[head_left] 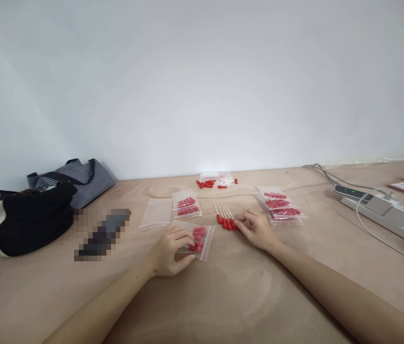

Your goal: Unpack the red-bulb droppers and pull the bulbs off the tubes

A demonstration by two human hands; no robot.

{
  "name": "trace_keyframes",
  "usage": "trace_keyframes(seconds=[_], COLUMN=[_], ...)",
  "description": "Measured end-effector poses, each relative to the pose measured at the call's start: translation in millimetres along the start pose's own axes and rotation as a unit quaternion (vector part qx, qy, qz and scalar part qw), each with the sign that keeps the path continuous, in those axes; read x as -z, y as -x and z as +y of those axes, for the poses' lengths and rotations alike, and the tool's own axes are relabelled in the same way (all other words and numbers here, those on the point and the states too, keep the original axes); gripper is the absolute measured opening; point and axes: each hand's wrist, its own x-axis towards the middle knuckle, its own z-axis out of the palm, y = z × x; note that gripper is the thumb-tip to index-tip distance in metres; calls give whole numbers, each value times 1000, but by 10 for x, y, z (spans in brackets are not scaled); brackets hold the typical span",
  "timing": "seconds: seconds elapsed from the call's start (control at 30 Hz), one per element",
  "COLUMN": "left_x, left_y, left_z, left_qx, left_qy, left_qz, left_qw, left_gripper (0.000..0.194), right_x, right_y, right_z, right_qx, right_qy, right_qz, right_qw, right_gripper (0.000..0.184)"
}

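Plastic bag (206,240) with red pieces (199,231), left hand (171,250) touching it, can't tell if clamped. Right hand (255,228) at red-tipped sticks (224,223), touching 1, can't tell if pinched.

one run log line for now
left hand: on clear bag holding red pieces | right hand: at red-tipped sticks | loose red pieces: near wall
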Motion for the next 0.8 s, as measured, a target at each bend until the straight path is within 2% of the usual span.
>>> trace_keyframes(seconds=[0.1,0.17,0.27,0.43,0.8], left_x=[10,-33,-159,-337,-371], left_y=[-66,-113,-150,-165,-167], left_z=[31,15,-10,28,93], left_qx=[29,43,58,60,85], left_qy=[27,41,60,47,18], left_qz=[-25,-41,-40,-41,-41], left_qw=[999,997,996,996,995], left_gripper=[52,64,61,65,62], right_x=[-5,-14,-39,-65,-96], right_y=[69,114,154,152,139], right_z=[-134,-226,-316,-330,-276], right_qx=[76,121,161,158,154], right_qy=[39,68,83,86,68], right_qz=[-25,-66,-113,-129,-132], right_qw=[996,988,977,975,977], right_gripper=[21,18,18,21,21])
